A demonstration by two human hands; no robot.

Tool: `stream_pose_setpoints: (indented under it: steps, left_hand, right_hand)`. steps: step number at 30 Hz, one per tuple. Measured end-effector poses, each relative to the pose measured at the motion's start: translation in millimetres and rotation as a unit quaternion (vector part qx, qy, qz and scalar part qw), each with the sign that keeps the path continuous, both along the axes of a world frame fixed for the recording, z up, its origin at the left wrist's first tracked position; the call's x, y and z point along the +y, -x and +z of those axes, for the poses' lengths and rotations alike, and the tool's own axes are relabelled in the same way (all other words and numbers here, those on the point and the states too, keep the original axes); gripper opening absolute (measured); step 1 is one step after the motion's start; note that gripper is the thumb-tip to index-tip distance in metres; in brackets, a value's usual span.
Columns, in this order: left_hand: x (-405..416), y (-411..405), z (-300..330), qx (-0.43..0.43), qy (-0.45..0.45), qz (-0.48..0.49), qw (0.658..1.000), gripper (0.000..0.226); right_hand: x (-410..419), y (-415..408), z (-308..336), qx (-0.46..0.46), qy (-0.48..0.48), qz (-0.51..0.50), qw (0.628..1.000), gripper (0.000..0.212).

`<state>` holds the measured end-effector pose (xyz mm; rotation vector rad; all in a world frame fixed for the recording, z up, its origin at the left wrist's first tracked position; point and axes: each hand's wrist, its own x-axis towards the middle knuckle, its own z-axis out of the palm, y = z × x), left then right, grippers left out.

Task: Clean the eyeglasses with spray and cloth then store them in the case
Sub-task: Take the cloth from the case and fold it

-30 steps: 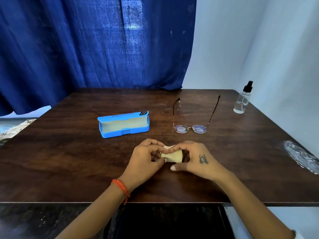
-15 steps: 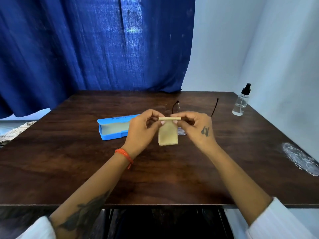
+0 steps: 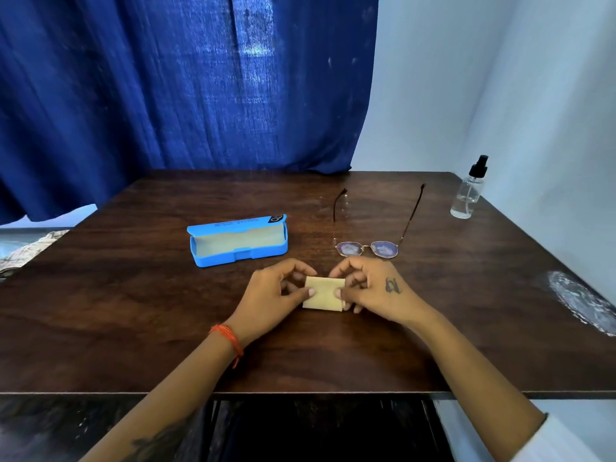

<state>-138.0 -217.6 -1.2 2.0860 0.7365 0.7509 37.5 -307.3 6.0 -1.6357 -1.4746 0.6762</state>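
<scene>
Toward the desk's [image 3: 140,345] near edge, the folded yellow cloth [image 3: 322,292] lies flat between both hands: the left hand [image 3: 273,295] pinches its left edge with thumb and fingertips, the right hand [image 3: 373,288] pinches its right edge. Just beyond, the glasses [image 3: 366,249] rest with arms unfolded, beside the open blue case [image 3: 237,241]. The spray bottle [image 3: 467,191] stands at the far right corner.

No text can be read with certainty. The lid of the blue eyeglass case [image 3: 237,241] carries lines of dark print and a black corner patch with a pale mark; all are too small and blurred to make out. The back of the right hand [image 3: 373,288] bears a dark tattooed mark whose characters cannot be told
</scene>
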Motion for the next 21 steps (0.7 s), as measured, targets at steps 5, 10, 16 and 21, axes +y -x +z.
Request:
stream_pose_setpoints:
  steps: [5, 10, 16, 21]
  left_hand:
    - [-7, -4, -3, 0.026, -0.069, 0.052, 0.996, 0.032]
    - [-9, 1, -12, 0.054, -0.152, 0.053, 0.986, 0.024]
    - [-6, 2, -19, 0.123, -0.222, 0.008, 0.967, 0.032]
    - [-4, 1, -21, 0.173, -0.210, -0.029, 0.962, 0.040]
  right_hand:
    - [3, 4, -8, -0.077, -0.025, -0.041, 0.996, 0.031]
    - [0, 6, -12, -0.221, -0.109, -0.080, 0.966, 0.031]
    - [-3, 7, -17, -0.267, -0.144, 0.027, 0.952, 0.017]
    - [-5, 5, -17, -0.298, -0.101, 0.056, 0.947, 0.026]
